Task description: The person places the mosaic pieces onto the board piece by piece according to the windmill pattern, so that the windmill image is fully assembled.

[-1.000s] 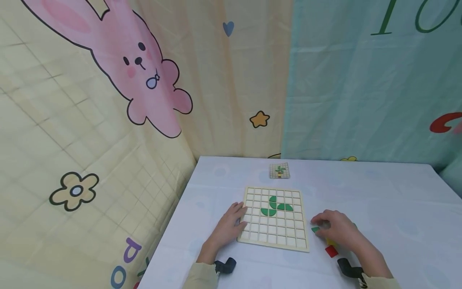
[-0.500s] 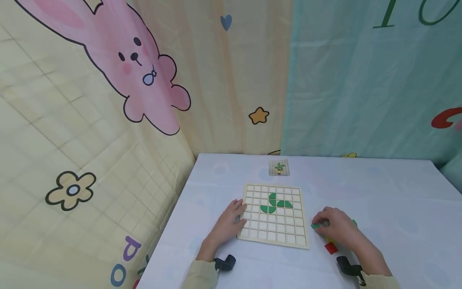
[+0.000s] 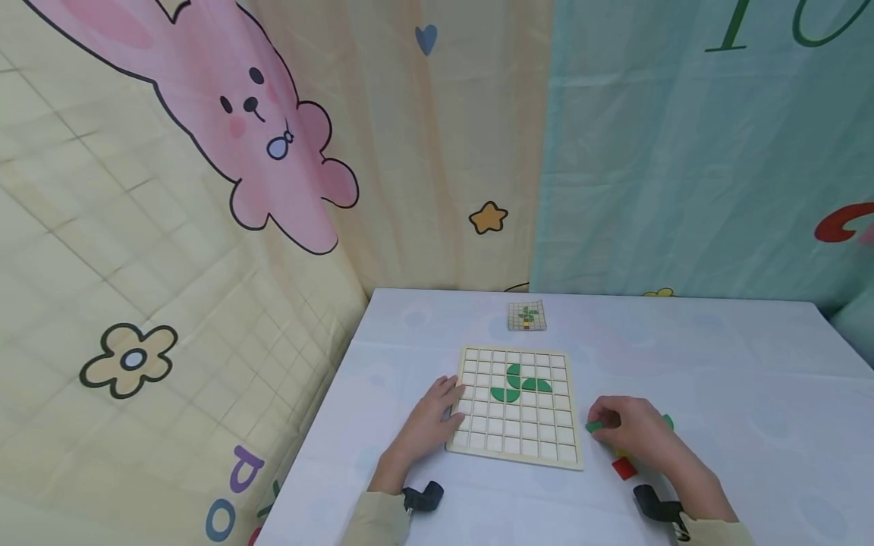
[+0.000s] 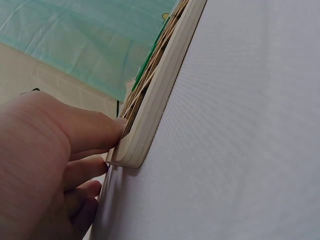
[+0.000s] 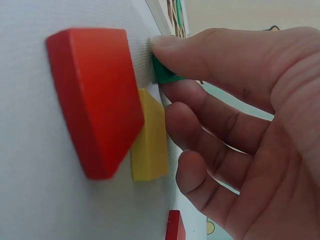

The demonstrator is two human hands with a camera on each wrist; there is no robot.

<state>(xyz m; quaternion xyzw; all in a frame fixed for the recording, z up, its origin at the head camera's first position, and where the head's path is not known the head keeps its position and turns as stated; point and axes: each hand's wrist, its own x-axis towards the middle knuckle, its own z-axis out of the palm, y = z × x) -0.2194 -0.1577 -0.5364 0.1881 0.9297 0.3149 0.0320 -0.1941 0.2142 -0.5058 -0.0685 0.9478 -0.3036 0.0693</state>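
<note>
A pale wooden board (image 3: 485, 440) with a square grid lies on the table, green quarter-round pieces (image 3: 514, 382) set in several of its cells. Along the board's left edge rests my left hand (image 3: 426, 417). Thumb and fingertips touch the rim (image 4: 150, 120) in the left wrist view. To the right of the board, my right hand (image 3: 635, 425) pinches a small green piece (image 5: 165, 71) between thumb and index finger, low over the tabletop. Its other fingers are bent. Beside that hand lie a red block (image 5: 97, 100) and a yellow block (image 5: 152, 145).
A small card (image 3: 526, 315) with a grid picture lies behind the board. Another green piece (image 3: 668, 422) shows just past the right hand. A second red block (image 5: 175, 227) lies farther off. Printed curtains (image 3: 437, 152) hang behind the white-covered table (image 3: 765, 364).
The right hand's fingertips have closed on the green piece, which has shifted slightly. The left hand stays at the board's edge. The head view has tilted down a little.
</note>
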